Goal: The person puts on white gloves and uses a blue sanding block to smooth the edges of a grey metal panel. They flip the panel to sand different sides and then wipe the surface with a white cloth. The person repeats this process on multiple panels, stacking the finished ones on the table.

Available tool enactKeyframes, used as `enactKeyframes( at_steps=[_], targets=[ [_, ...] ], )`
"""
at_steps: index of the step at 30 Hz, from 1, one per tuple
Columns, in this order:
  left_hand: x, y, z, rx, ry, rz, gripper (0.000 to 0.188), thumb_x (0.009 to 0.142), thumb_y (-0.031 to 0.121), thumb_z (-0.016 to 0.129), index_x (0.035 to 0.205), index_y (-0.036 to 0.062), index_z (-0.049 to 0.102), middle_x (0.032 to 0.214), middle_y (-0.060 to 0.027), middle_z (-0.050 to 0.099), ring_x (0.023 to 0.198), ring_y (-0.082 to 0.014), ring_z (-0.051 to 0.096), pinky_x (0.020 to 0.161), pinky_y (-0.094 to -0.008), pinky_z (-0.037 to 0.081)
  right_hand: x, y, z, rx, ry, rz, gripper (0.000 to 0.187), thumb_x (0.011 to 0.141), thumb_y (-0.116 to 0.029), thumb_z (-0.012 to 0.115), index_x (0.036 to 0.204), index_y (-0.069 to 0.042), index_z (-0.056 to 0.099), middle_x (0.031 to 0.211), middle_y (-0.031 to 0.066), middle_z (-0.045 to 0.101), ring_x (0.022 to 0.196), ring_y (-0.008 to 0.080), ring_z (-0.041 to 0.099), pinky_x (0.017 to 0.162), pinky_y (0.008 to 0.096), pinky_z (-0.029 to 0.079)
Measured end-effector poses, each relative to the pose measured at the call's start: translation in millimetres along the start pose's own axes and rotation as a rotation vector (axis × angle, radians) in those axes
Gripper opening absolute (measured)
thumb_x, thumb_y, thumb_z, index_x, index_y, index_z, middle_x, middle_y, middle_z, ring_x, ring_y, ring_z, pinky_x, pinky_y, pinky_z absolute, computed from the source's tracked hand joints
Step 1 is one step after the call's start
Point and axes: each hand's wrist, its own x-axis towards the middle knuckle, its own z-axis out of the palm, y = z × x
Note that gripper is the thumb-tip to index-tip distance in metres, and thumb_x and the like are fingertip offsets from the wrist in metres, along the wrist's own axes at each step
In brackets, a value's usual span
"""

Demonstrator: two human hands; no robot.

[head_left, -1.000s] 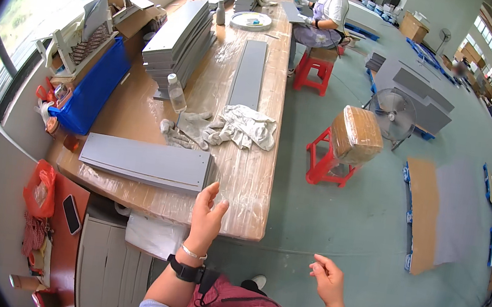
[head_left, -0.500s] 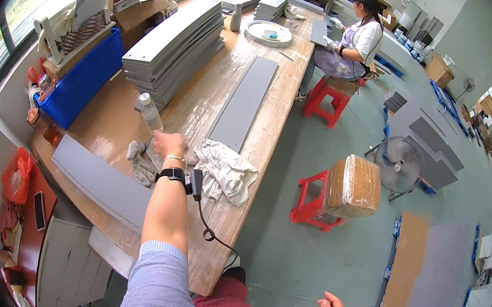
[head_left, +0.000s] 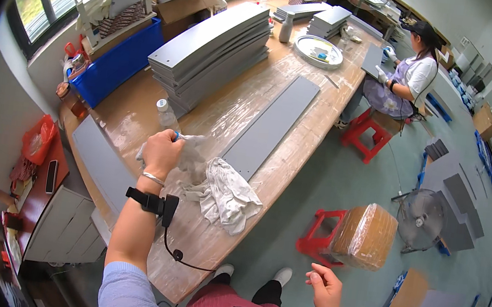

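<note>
My left hand (head_left: 162, 153) is closed over the table, gripping a whitish-grey work glove (head_left: 194, 144) with a blue edge. Motion blurs the glove, and my fingers cover part of it. Just beyond the hand stands a clear plastic bottle (head_left: 167, 117) with a white cap. To the right, a crumpled white cloth (head_left: 228, 200) lies against the near end of a long flat grey panel (head_left: 275, 123). A curved grey panel (head_left: 101, 145) rests left of my forearm. My right hand (head_left: 327, 288) hangs in the air beside the table, fingers curled and nothing in them.
A stack of curved grey boards (head_left: 211, 43) and a blue bin (head_left: 117, 68) occupy the table's left side. Farther along are a round white tray (head_left: 318, 52) and a seated co-worker (head_left: 408, 75). A red stool (head_left: 317, 234) with a wrapped box and a fan (head_left: 420, 220) stand right.
My left hand has closed on the glove and raised it off the table, drawing it out blurred to the right. The view has shifted left and down. My right hand stays curled.
</note>
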Motion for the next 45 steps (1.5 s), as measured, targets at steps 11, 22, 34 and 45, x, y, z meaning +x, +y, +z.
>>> enactKeyframes(
  at_steps=[11, 22, 34, 45],
  targets=[
    [-274.3, 170.7, 55.9, -1.310, -0.509, -0.383, 0.031, 0.103, 0.030, 0.058, 0.110, 0.0033, 0.071, 0.086, 0.0028, 0.067, 0.071, -0.0051, 0.058, 0.063, -0.0204, 0.051, 114.1, -55.8, 14.0, -0.094, -0.574, -0.430, 0.032, 0.082, -0.016, 0.081, 0.105, -0.001, 0.065, 0.088, 0.0100, 0.070, 0.076, 0.0152, 0.069, 0.064, 0.0289, 0.055],
    [-274.4, 195.8, 115.5, -0.764, -0.324, -0.030, 0.028, 0.097, 0.017, 0.059, 0.118, 0.0029, 0.068, 0.110, -0.0088, 0.073, 0.096, -0.0182, 0.069, 0.085, -0.0355, 0.055, 129.7, -54.0, -39.5, -0.083, -0.916, -0.586, 0.011, 0.090, -0.012, 0.070, 0.088, -0.001, 0.067, 0.077, 0.0121, 0.064, 0.071, 0.0273, 0.062, 0.066, 0.0361, 0.049],
    [-226.3, 196.1, 125.7, -0.919, -0.058, 0.070, 0.023, 0.089, 0.020, 0.064, 0.106, 0.0054, 0.065, 0.125, -0.0181, 0.064, 0.112, -0.0289, 0.063, 0.092, -0.0434, 0.050, 158.5, -70.1, -4.1, -0.073, -0.977, -0.483, 0.015, 0.094, -0.013, 0.065, 0.085, -0.001, 0.061, 0.076, 0.0113, 0.058, 0.069, 0.0276, 0.056, 0.065, 0.0359, 0.046],
    [-129.7, 125.9, 131.3, 2.559, 0.513, 0.472, 0.061, 0.103, 0.035, 0.043, 0.160, 0.0290, 0.022, 0.166, -0.0015, 0.021, 0.147, -0.0231, 0.029, 0.113, -0.0490, 0.031, 199.4, -86.8, 89.0, -0.055, -1.219, -0.101, 0.023, 0.100, -0.019, 0.062, 0.087, 0.000, 0.062, 0.075, 0.0003, 0.052, 0.071, 0.0090, 0.046, 0.063, 0.0281, 0.041]
  ],
)
